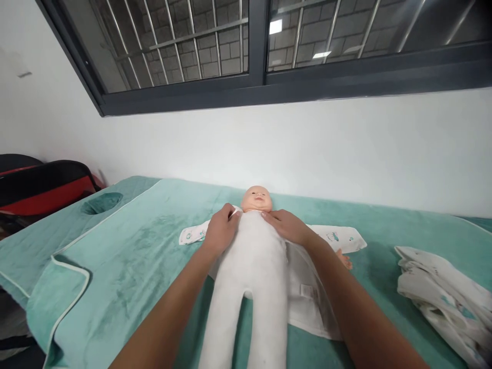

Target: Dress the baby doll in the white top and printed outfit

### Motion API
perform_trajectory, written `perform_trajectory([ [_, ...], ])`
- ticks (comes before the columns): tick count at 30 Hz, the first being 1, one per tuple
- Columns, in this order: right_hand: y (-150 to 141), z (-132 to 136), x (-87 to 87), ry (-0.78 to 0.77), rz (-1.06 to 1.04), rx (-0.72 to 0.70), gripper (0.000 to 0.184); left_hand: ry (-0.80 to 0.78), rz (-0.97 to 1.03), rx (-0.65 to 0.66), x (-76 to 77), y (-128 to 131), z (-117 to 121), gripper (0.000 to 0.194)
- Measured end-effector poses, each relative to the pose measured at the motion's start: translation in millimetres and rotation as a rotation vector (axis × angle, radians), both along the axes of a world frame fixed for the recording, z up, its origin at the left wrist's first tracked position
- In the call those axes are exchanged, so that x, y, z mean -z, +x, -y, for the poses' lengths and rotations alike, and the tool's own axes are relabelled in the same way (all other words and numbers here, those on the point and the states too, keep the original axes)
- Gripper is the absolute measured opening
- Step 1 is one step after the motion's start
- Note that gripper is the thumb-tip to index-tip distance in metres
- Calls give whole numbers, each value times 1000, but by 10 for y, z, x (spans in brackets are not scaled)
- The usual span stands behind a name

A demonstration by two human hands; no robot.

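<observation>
A baby doll (249,251) with a white cloth body lies on its back, head toward the wall. Spread open beneath it is a white baby shirt (313,302) with small printed figures, a sleeve out to each side. At the doll's shoulder on the left, my left hand (224,228) is closed on a white edge of the shirt. My right hand (290,227) presses against the opposite shoulder, fingers curled near the neck; whatever they pinch is hidden. A small doll hand (345,259) shows beside my right forearm, below the right sleeve.
Everything lies on a bed with a green plush cover (126,277), which has a round hole (102,203) at the left. Folded white printed clothes (442,297) rest at the right. Behind are a white wall (307,138) and a barred window; a red and black chair (46,187) stands left.
</observation>
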State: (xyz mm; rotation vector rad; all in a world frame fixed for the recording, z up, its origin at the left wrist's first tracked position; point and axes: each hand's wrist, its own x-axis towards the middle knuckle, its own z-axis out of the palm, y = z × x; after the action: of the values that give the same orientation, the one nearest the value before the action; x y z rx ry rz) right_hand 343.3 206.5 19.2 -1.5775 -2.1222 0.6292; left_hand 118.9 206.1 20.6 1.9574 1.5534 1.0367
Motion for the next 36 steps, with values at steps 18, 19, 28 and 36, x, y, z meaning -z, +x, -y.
perform_trajectory([
  [18,-10,-22,152,-142,-92,150,73,-267,293,189,-214,-363,963,21],
  [19,-8,-22,158,-140,-92,148,72,-236,216,193,-121,-385,1012,25],
  [28,-176,50,31,162,55,334,42,-12,-57,103,461,-511,1396,22],
  [36,-926,414,-121,329,15,146,33,563,-354,196,568,-485,1459,19],
])
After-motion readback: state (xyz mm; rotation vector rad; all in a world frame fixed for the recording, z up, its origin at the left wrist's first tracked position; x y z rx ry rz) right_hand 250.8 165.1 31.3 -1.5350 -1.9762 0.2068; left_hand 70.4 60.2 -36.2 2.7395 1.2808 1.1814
